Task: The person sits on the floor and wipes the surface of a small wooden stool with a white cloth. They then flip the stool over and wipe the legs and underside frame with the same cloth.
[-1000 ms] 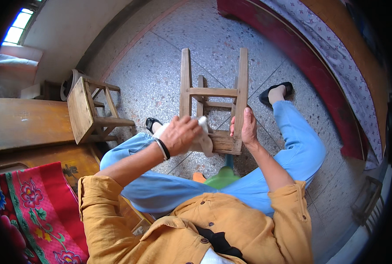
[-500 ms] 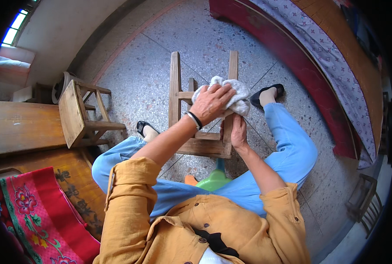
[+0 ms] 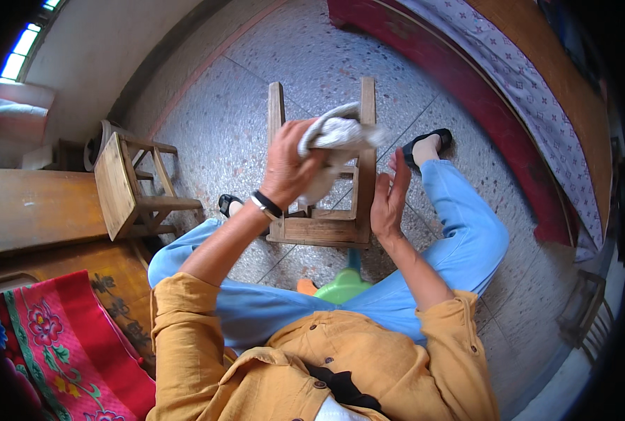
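Note:
A white cloth point(image 3: 340, 133), partly smeared by motion, hangs in the grip of my left hand point(image 3: 288, 167) above an upturned wooden stool point(image 3: 319, 230). The stool lies between my legs with its legs pointing away from me. Beside the stool's right leg is my right hand point(image 3: 389, 200), fingers stretched out and apart, with nothing in it. Whether that hand's thumb side touches the wood, I cannot tell. The cloth and my left hand hide part of the stool's left leg and crosspieces.
A second wooden stool point(image 3: 126, 186) lies tipped at the left by a brown wooden chest point(image 3: 38, 207). Red flowered fabric point(image 3: 81, 337) drapes at lower left. A green plastic seat point(image 3: 342, 286) shows below me. A red bed base point(image 3: 460, 91) curves along the right.
My left hand has lifted the cloth off the stool's right leg and moved left. My right hand has let go of that leg, and its fingers have straightened.

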{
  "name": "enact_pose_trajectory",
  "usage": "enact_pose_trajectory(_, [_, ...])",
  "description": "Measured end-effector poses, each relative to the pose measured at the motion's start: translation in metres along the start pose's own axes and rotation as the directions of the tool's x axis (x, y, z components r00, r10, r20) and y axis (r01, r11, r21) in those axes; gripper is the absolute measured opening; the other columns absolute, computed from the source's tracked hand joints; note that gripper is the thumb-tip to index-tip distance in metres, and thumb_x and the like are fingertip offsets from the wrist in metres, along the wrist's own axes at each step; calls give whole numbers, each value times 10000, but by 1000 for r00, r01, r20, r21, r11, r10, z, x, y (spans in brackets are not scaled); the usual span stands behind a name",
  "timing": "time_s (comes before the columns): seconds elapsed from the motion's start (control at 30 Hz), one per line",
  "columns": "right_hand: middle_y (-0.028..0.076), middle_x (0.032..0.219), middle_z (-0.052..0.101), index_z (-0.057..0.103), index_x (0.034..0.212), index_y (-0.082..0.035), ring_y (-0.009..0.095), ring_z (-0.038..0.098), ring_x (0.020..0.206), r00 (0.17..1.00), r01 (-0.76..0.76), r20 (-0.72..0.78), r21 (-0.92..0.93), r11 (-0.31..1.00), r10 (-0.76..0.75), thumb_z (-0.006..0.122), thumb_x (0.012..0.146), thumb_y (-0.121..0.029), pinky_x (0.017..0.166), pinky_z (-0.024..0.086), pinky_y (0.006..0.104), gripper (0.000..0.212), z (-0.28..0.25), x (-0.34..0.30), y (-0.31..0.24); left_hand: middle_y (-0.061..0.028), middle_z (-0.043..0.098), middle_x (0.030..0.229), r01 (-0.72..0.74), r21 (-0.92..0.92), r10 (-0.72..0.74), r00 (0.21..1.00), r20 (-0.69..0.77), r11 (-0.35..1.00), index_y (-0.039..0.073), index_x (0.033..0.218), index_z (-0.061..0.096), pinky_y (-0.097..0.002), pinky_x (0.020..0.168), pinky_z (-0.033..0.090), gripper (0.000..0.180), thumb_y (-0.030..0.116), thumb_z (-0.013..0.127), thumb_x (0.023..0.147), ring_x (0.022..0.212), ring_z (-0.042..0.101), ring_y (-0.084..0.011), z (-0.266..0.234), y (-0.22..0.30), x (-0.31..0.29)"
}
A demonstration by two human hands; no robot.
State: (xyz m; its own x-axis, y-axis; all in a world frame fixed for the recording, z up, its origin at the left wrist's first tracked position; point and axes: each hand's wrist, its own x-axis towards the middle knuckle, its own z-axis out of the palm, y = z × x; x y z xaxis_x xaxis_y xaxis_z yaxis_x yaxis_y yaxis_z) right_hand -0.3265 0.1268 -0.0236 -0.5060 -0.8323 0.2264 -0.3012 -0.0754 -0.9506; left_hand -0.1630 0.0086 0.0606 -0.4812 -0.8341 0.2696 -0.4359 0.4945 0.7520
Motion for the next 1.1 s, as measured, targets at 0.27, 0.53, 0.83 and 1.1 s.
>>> enact_pose_trajectory(0.27, [142,1165,518,522,1149,-7,245,537,1039,995,96,-31,53,994,-95,654,871,-159,890,433,353,343,-30,-8,-72,-184,287,1481,112,-474,118,896,429,873,132,1431,363,-543,1095,253,765,633,475,864,1354,293,-366,18,28,-7])
enact_pose_trajectory(0.53, [192,1353,379,667,1117,-151,390,368,1210,880,302,464,-385,872,-100,709,740,-127,1027,309,470,380,-25,-46,-32,-262,551,1190,392,296,-353,919,-178,871,195,1483,199,-511,877,446,720,441,528,892,1093,539,-416,23,-114,-2])
enact_pose_trajectory(0.83, [205,1310,444,639,1152,-135,397,485,1160,931,359,224,-421,833,-289,621,777,-175,988,405,432,377,36,159,26,-249,636,929,420,273,-388,907,-167,865,259,1493,153,-499,744,503,670,355,476,914,832,630,-416,26,-112,-6])
enact_pose_trajectory(1.1, [254,1351,451,637,1162,-68,403,473,1211,930,340,297,-466,817,-217,622,790,-193,1019,388,421,393,30,98,15,-255,635,882,483,290,-443,875,-195,826,279,1492,148,-524,673,513,678,329,481,903,779,636,-435,19,-110,-10])
